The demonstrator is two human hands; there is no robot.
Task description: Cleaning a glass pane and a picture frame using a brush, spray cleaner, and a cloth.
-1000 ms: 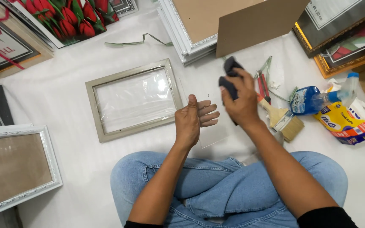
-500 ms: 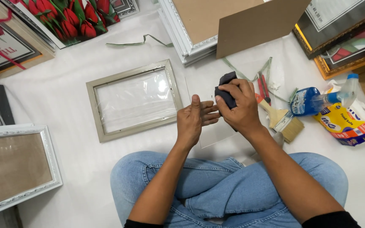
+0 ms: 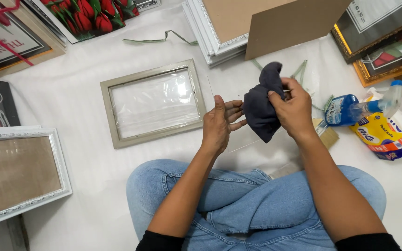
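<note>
The clear glass pane (image 3: 238,125) — thin, stiff, slippery and likely fragile — sits above the lap, best held by its edges. Its long axis seems to run left to right. The left hand (image 3: 220,122) braces it flat-fingered; the right hand (image 3: 293,108) pinches a soft dark cloth (image 3: 260,104) against it — beside a grey frame (image 3: 152,102).

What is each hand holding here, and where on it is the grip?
The right hand grips a dark cloth bunched near its top. The left hand steadies a clear glass pane, fingers flat against its face.
</note>
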